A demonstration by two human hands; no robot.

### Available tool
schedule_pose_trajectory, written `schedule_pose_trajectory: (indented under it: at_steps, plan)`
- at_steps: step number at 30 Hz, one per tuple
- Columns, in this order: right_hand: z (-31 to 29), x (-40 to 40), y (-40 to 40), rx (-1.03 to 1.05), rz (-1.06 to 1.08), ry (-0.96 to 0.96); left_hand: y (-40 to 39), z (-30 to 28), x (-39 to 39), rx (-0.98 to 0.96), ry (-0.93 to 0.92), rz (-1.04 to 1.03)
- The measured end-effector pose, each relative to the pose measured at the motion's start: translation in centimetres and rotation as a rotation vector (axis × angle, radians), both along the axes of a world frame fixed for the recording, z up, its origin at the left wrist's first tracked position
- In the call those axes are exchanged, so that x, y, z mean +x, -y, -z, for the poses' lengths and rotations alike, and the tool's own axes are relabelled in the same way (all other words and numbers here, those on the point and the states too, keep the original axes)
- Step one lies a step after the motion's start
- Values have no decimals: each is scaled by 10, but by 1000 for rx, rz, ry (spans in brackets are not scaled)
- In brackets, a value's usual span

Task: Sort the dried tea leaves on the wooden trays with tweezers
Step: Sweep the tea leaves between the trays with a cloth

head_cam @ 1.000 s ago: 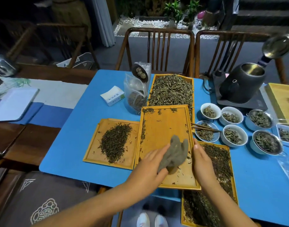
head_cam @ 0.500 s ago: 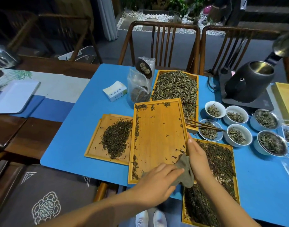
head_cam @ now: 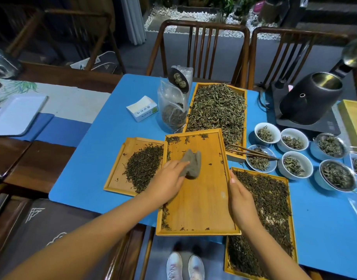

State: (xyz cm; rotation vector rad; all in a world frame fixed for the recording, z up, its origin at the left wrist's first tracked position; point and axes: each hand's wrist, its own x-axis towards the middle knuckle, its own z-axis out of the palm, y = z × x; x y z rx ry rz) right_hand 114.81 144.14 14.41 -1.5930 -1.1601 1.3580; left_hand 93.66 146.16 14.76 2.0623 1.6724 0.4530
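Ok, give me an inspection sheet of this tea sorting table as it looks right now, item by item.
Surface: blue table, its near edge overhung by the centre tray.
Job's things: centre tray almost bare, with leaf scraps along its edges; left tray with a dark leaf pile; far tray full; right tray covered; tweezers lying across a bowl.
Clutter: white box, plastic bag, black kettle, further bowls of leaves.
Grippers: left hand holds a grey cloth on the centre tray; right hand grips that tray's right rim.
Cables: a dark cord beside the kettle base.
Surroundings: two wooden chairs, white pebbles.
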Motion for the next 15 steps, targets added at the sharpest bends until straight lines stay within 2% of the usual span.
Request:
schedule_pose_trajectory:
  at_steps: [2,5,9,15]
  plan:
    - [0,1,0,-4,-5,1,0,-4,2,17,54,1]
    - [0,2,-3,3,-1,-11,19,-9,18,34,118,143]
    - [2,1,-8,-16,43,-144,37,-7,40,5,119,282]
    - [1,-1,-4,26,-28,-108,13,-4,54,3,121,187]
